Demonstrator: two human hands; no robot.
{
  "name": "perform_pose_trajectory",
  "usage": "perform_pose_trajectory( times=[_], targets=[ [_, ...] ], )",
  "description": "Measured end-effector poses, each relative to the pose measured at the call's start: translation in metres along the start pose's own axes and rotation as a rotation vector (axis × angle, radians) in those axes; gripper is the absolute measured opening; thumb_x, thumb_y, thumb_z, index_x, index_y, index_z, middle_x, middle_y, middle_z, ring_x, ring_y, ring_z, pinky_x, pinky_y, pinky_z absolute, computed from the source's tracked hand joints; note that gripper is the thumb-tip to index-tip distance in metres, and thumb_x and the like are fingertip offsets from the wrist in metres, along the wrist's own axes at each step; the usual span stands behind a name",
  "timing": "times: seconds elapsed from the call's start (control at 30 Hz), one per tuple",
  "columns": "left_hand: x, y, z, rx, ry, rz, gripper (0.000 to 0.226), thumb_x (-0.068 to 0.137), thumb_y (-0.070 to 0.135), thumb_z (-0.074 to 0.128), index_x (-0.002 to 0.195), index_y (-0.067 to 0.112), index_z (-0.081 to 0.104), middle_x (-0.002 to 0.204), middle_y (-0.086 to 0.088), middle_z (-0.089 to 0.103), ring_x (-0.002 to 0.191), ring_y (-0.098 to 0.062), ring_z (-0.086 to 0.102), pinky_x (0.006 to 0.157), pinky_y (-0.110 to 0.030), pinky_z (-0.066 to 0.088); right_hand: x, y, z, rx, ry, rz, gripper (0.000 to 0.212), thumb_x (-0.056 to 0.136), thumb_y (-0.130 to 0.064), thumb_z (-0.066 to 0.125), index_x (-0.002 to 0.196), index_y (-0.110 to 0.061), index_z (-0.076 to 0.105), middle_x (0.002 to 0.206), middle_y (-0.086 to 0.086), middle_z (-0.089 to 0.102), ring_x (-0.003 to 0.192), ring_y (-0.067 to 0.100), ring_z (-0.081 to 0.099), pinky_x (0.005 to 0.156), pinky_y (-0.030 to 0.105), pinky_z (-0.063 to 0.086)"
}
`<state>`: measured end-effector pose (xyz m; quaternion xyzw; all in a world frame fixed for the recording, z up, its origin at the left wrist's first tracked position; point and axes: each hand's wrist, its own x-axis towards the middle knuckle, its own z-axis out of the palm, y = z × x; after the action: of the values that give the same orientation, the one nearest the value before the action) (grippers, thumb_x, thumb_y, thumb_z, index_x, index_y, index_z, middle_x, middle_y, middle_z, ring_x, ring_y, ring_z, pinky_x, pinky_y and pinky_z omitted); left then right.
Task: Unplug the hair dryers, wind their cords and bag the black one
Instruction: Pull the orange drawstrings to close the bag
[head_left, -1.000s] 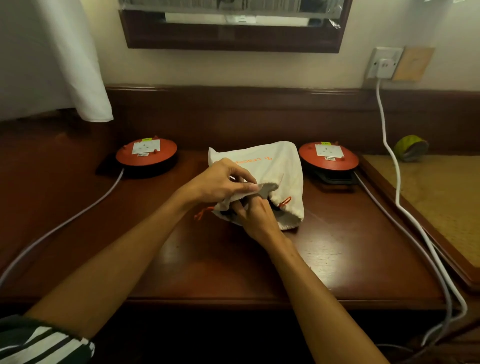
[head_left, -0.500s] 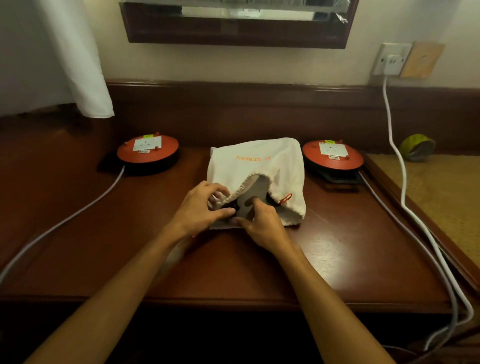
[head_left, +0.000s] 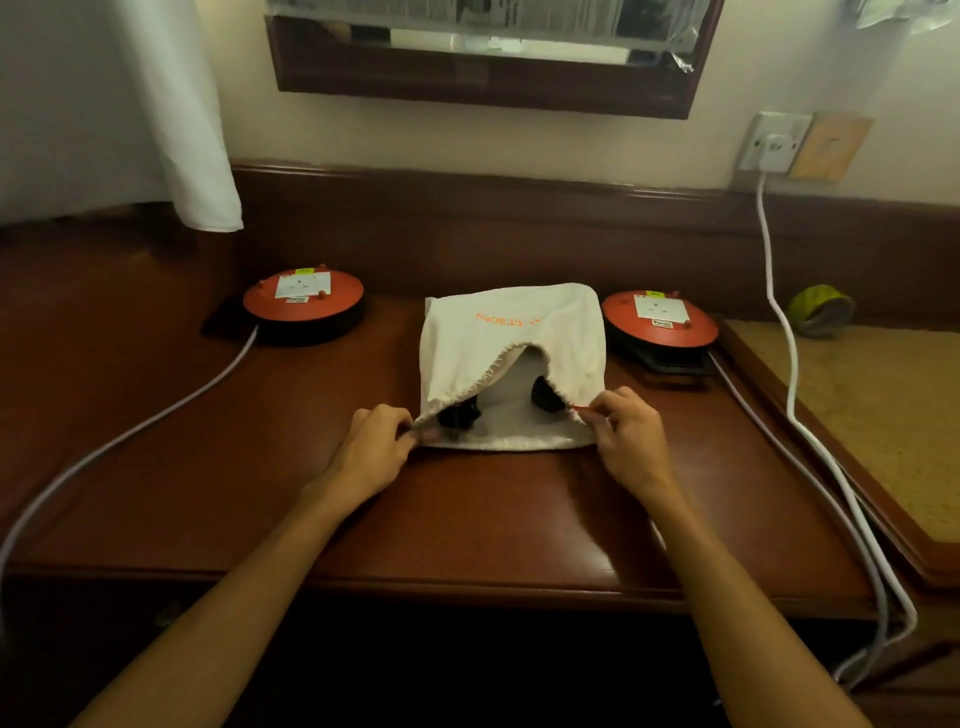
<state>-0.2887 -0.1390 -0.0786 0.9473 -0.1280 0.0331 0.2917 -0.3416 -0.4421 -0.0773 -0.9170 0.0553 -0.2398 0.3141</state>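
1. Lying flat mid-surface: white cloth drawstring bag (head_left: 511, 332) with orange lettering, mouth gaping toward the near edge of the dark polished wooden surface (head_left: 467, 525).
2. Peeking out of that mouth: black parts of the black hair dryer (head_left: 546, 396), already inside the bag.
3. Left hand (head_left: 375, 451) pinched tight on the bag's near-left corner at the hem.
4. Right hand (head_left: 626, 439) pinched closed on the thin orange drawstring (head_left: 581, 409) at the near-right corner.
5. Flanking the bag on the far side: round orange socket reel at left (head_left: 303, 297), another at right (head_left: 660, 318).
6. Trailing down the right from a wall socket: white cable (head_left: 779, 312).
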Motion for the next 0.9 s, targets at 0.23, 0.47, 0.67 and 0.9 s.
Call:
perform_pose_trajectory(
  times=[0.23, 0.47, 0.67, 0.9],
  targets=[
    [0.003, -0.025, -0.039, -0.224, -0.035, -0.059, 0.045, 0.094, 0.046, 0.067, 0.059, 0.017, 0.067, 0.05, 0.003, 0.057, 0.046, -0.005, 0.049, 0.05, -0.02, 0.038, -0.015, 0.021, -0.065, 1.022, 0.114, 0.411, 0.023, 0.102, -0.02, 0.054, 0.086, -0.006, 0.062, 0.082, 0.011, 0.069, 0.059, 0.017, 0.063, 0.053, 0.027, 0.05],
    [0.004, -0.037, -0.043, -0.162, 0.005, -0.104, 0.028, 0.096, 0.037, 0.07, 0.079, 0.015, 0.074, 0.082, -0.007, 0.074, 0.083, -0.02, 0.068, 0.07, -0.03, 0.047, -0.026, 0.057, -0.06, 0.159, 0.123, 0.5, 0.03, 0.096, -0.015, 0.063, 0.067, -0.009, 0.064, 0.075, 0.017, 0.067, 0.077, 0.033, 0.066, 0.073, 0.04, 0.051],
    [0.002, -0.006, -0.026, 0.099, -0.036, 0.037, 0.039, 0.107, 0.046, 0.042, 0.137, 0.029, 0.06, 0.134, -0.001, 0.061, 0.132, -0.024, 0.049, 0.112, -0.049, 0.031, -0.016, 0.005, -0.048, -0.131, 0.03, 0.082, 0.031, 0.094, -0.012, 0.064, 0.125, -0.008, 0.063, 0.125, 0.013, 0.063, 0.121, 0.033, 0.052, 0.102, 0.046, 0.041],
    [0.004, 0.006, -0.003, -0.042, -0.054, -0.112, 0.033, 0.104, 0.039, 0.057, 0.116, 0.009, 0.052, 0.1, -0.01, 0.063, 0.08, -0.024, 0.062, 0.06, -0.035, 0.047, -0.011, -0.009, -0.008, -0.699, -0.237, 0.043, 0.014, 0.096, -0.013, 0.05, 0.103, -0.008, 0.061, 0.11, 0.015, 0.066, 0.111, 0.037, 0.054, 0.103, 0.047, 0.032]
  ],
)
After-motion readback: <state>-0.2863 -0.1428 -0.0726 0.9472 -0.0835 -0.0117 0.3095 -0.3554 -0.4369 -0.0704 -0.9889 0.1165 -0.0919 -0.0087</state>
